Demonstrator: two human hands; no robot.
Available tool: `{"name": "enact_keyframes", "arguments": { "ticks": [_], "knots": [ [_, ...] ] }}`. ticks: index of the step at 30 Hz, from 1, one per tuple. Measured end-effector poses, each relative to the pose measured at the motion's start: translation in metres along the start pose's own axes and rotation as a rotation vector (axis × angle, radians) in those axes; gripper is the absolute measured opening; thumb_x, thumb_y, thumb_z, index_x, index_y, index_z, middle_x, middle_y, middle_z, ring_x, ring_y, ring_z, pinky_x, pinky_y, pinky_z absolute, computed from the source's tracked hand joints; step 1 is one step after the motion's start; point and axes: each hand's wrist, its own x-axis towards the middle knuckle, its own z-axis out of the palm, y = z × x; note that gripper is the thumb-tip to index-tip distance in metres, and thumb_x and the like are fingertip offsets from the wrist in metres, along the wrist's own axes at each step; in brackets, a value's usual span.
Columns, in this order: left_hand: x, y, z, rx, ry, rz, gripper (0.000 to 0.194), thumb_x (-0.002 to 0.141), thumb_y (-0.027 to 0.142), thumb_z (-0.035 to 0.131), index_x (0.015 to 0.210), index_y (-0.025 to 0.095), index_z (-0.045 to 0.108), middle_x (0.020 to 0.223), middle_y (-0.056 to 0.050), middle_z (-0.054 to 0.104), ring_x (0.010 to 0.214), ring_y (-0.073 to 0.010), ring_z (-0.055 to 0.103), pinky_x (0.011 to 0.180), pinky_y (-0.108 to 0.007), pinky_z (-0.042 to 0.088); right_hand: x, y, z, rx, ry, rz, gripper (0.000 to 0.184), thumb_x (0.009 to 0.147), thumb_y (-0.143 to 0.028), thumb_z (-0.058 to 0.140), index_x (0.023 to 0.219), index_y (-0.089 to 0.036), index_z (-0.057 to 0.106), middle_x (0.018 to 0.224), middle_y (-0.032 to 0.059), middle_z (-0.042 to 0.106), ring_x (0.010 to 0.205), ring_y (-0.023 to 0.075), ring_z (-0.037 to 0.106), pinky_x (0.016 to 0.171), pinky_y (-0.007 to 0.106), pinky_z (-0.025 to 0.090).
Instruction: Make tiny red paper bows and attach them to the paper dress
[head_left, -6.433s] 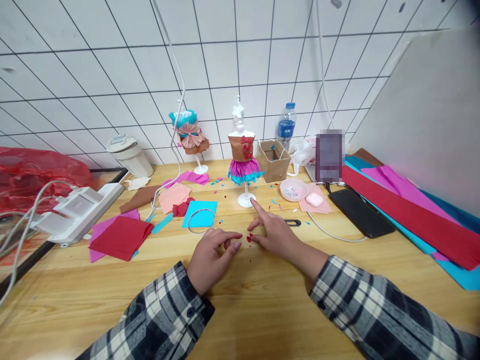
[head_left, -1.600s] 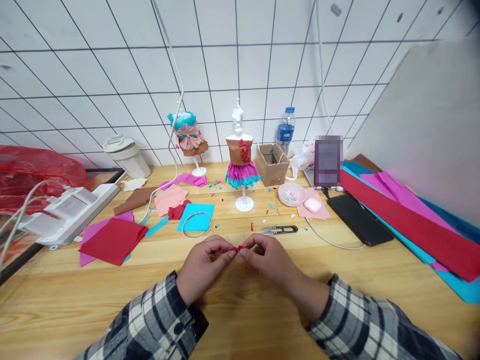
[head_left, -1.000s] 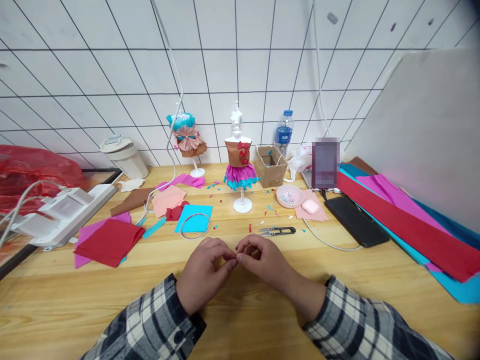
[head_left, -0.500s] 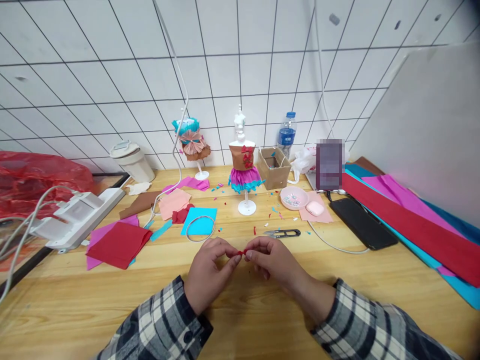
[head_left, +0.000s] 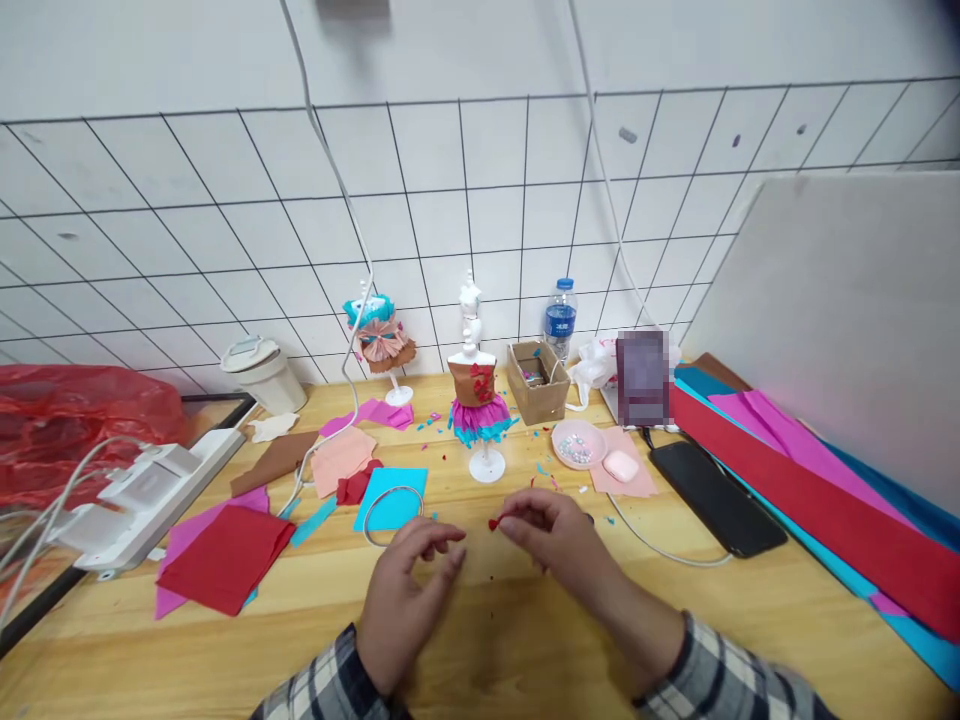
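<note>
My right hand pinches a small red paper piece between thumb and fingertips, just above the table. Its far end is hidden by the fingers. To the left, my left hand is open, its thumb and index finger apart with nothing between them. Beyond both hands stands a small dress form on a round white base. It wears a brown top with red bows down one side, and a magenta skirt edged in turquoise. The thread snips seen earlier are now almost wholly hidden behind my right hand.
A metal ring lies on turquoise paper, near red sheets. A pink bowl of beads, a cardboard box, a bottle and a black phone sit farther right. A second dress form stands behind, left.
My left hand has let go of the red paper piece and drawn away to the left and down. The right hand keeps it. The view has tilted upward.
</note>
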Motion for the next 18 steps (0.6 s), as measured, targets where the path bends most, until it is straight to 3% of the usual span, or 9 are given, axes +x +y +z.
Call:
{"name": "enact_keyframes", "arguments": {
  "ticks": [2, 4, 6, 8, 11, 15, 18],
  "knots": [
    [0.011, 0.014, -0.004, -0.307, -0.043, -0.206, 0.029, 0.083, 0.045, 0.063, 0.081, 0.016, 0.069, 0.065, 0.0, 0.051, 0.054, -0.009, 0.042, 0.05, -0.021, 0.034, 0.011, -0.031, -0.011, 0.017, -0.028, -0.054, 0.022, 0.072, -0.038, 0.07, 0.079, -0.017, 0.066, 0.066, -0.0009, 0.059, 0.046, 0.0058, 0.04, 0.038, 0.018, 0.029],
    [0.024, 0.035, -0.002, -0.666, -0.103, -0.394, 0.034, 0.084, 0.045, 0.062, 0.105, 0.018, 0.066, 0.062, 0.005, 0.041, 0.045, -0.0046, 0.027, 0.04, -0.018, 0.019, 0.022, -0.06, -0.02, -0.046, -0.09, -0.133, 0.019, 0.071, -0.034, 0.071, 0.078, -0.018, 0.068, 0.067, -0.0007, 0.061, 0.051, 0.0069, 0.043, 0.044, 0.02, 0.032],
    [0.038, 0.058, 0.005, -0.885, -0.113, -0.42, 0.036, 0.081, 0.035, 0.067, 0.112, 0.018, 0.062, 0.063, 0.006, 0.04, 0.045, -0.0027, 0.024, 0.039, -0.016, 0.017, 0.034, -0.08, -0.025, -0.105, -0.072, -0.214, 0.018, 0.07, -0.034, 0.072, 0.077, -0.018, 0.07, 0.069, 0.0, 0.062, 0.057, 0.0087, 0.047, 0.051, 0.022, 0.036],
    [0.05, 0.077, 0.014, -1.032, -0.108, -0.406, 0.036, 0.079, 0.029, 0.069, 0.113, 0.019, 0.061, 0.066, 0.005, 0.043, 0.045, -0.0021, 0.029, 0.039, -0.014, 0.02, 0.046, -0.088, -0.027, -0.13, -0.027, -0.21, 0.02, 0.071, -0.036, 0.071, 0.079, -0.017, 0.071, 0.06, -0.0024, 0.056, 0.052, 0.0078, 0.041, 0.049, 0.022, 0.032],
    [0.063, 0.091, 0.026, -1.134, -0.064, -0.373, 0.034, 0.081, 0.025, 0.066, 0.114, 0.019, 0.058, 0.068, 0.004, 0.046, 0.048, -0.003, 0.036, 0.041, -0.014, 0.026, 0.061, -0.085, -0.025, -0.101, -0.002, -0.198, 0.024, 0.071, -0.038, 0.07, 0.08, -0.016, 0.07, 0.056, -0.004, 0.052, 0.05, 0.0072, 0.036, 0.048, 0.022, 0.029],
    [0.068, 0.092, 0.038, -1.142, 0.039, -0.364, 0.032, 0.082, 0.024, 0.062, 0.113, 0.019, 0.056, 0.063, 0.006, 0.043, 0.045, -0.0037, 0.034, 0.04, -0.015, 0.026, 0.075, -0.075, -0.024, -0.045, -0.024, -0.238, 0.027, 0.067, -0.038, 0.072, 0.08, -0.015, 0.069, 0.068, -0.0002, 0.06, 0.062, 0.011, 0.048, 0.057, 0.024, 0.037],
    [0.067, 0.09, 0.043, -1.119, 0.107, -0.356, 0.024, 0.081, 0.023, 0.064, 0.103, 0.019, 0.056, 0.055, 0.008, 0.034, 0.042, -0.0035, 0.028, 0.039, -0.015, 0.022, 0.08, -0.073, -0.026, -0.096, 0.011, -0.26, 0.027, 0.068, -0.039, 0.071, 0.082, -0.015, 0.07, 0.057, -0.0043, 0.05, 0.056, 0.01, 0.041, 0.054, 0.024, 0.033]
  ]
}}
